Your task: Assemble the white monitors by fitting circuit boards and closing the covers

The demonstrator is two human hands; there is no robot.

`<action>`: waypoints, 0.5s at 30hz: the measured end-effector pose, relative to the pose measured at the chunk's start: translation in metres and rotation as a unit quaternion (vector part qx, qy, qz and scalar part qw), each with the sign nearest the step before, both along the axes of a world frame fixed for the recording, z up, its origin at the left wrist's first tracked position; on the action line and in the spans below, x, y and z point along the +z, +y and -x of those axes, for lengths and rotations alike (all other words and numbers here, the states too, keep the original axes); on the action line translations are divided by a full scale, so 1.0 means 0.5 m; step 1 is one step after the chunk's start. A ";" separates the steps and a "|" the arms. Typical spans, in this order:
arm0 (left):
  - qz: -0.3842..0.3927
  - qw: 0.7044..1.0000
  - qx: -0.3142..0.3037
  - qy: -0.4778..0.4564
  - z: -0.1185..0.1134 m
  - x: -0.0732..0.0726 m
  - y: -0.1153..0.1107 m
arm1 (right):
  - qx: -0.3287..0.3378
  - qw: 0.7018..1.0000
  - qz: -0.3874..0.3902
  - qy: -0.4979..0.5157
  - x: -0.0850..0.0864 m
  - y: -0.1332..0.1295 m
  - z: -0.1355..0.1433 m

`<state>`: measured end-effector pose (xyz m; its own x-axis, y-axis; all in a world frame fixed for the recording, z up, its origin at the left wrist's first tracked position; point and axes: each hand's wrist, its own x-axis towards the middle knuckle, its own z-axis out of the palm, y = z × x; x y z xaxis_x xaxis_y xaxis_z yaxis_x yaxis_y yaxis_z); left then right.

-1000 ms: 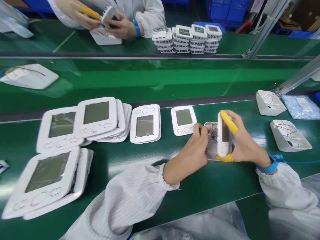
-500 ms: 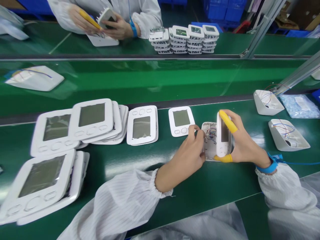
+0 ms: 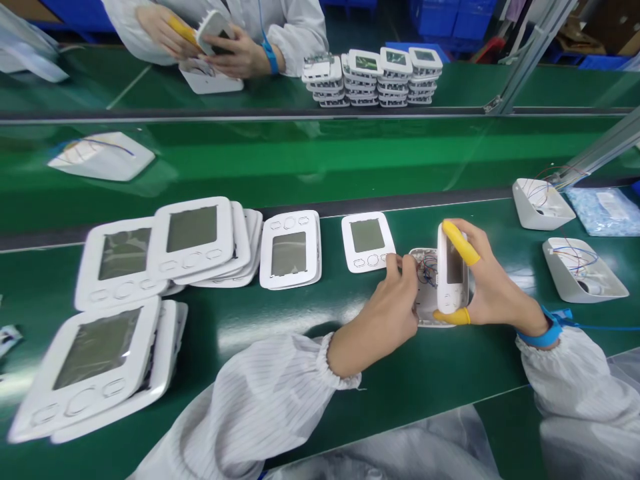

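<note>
My right hand, with yellow finger cots on thumb and a finger, grips a white front panel with a grey screen by its two ends. The panel stands tilted almost on edge over an open white back housing. Thin coloured wires lie bunched inside that housing. At its left rim my left hand has its fingers curled around the edge; the fingertips are partly hidden. Just left of this hand a single screen panel lies flat on the green bench.
Stacked screen panels cover the left of the bench. On the right stand two white housings with wires and a bluish bag. A white housing lies on the green belt. Opposite, a co-worker's hands hold a device beside stacked units.
The view has shifted slightly, so most things appear further right. On the belt, the white housing has travelled right. Both my hands keep nearly the same pose on the panel and housing.
</note>
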<state>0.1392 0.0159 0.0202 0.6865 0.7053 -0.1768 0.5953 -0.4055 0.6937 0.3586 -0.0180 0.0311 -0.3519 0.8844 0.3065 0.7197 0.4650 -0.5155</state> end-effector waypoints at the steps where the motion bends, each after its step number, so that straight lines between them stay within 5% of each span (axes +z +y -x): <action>1: 0.005 1.000 0.002 0.001 -0.001 0.000 -0.001 | 0.000 1.000 0.000 0.000 0.000 0.000 0.000; 15: -0.060 0.996 0.020 0.060 -0.017 0.003 -0.022 | 0.002 1.000 -0.008 -0.007 0.001 -0.001 0.000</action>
